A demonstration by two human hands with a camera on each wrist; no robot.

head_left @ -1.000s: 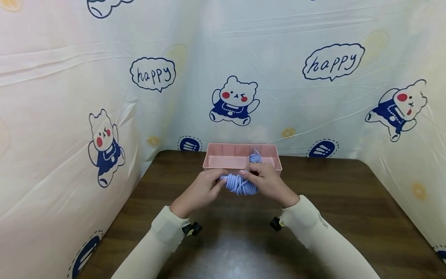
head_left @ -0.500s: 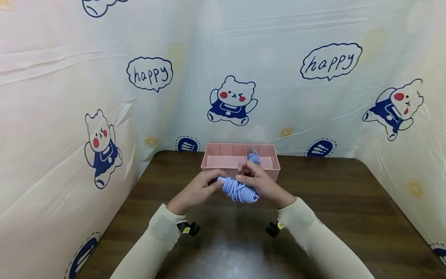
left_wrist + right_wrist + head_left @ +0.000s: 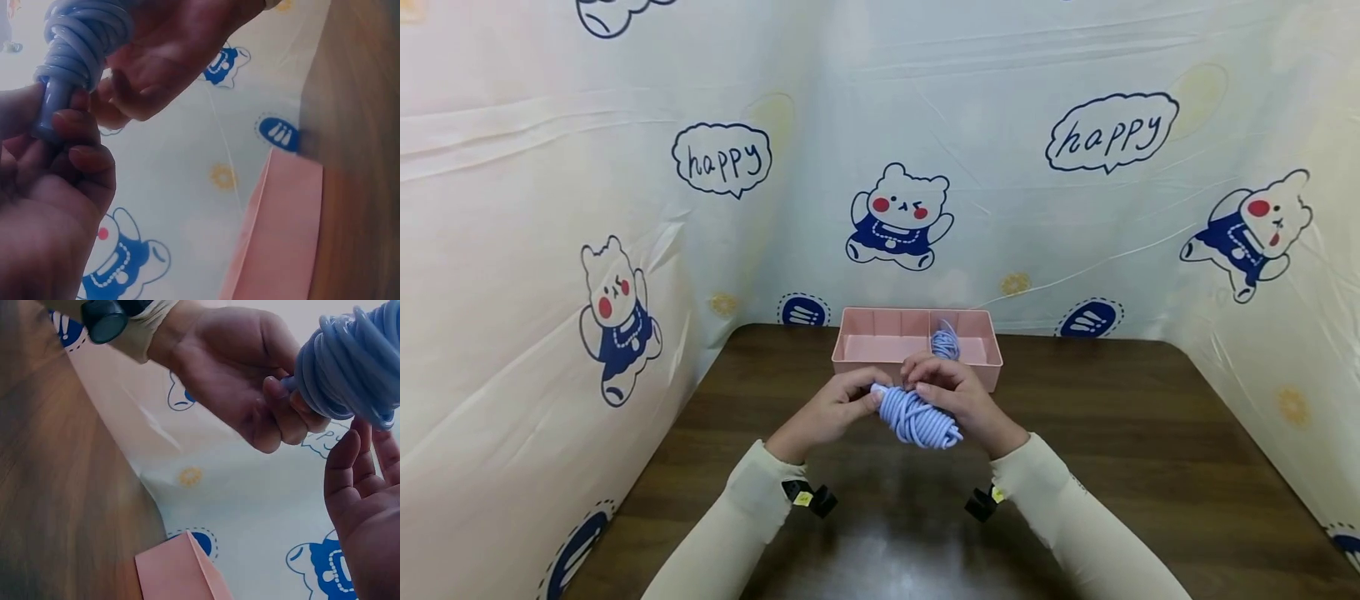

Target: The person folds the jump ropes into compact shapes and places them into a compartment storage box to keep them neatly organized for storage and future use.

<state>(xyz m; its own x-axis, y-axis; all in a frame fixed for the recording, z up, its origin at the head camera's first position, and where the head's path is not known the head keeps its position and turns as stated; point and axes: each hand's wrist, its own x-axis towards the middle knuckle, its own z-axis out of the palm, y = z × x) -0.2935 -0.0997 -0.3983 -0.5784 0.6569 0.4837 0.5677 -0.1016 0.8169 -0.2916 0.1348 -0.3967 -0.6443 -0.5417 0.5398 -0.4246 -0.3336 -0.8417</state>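
In the head view a thick bundle of wound light-blue cord (image 3: 921, 421) is held above the table between both hands. My left hand (image 3: 829, 414) pinches its narrow left end. The left wrist view shows that end as a smooth stub (image 3: 53, 107) between thumb and curled fingers. My right hand (image 3: 962, 403) is at the bundle's upper right side, thumb on the near side and bent fingers behind it. Seen in the right wrist view, the right fingertips (image 3: 344, 450) meet the underside of the coils (image 3: 350, 369). The bundle tilts down to the right.
Behind the hands a pink divided box (image 3: 880, 365) stands at the table's back edge. A second coil of blue cord (image 3: 945, 342) sits in its right compartment against the divider. A printed cloth (image 3: 1000, 208) hangs around the back and sides of the brown table (image 3: 1112, 433).
The bundle has turned from nearly level to sloping, its right end dropping toward me. The right hand's fingers have shifted left over the cord; the left hand keeps its pinch.
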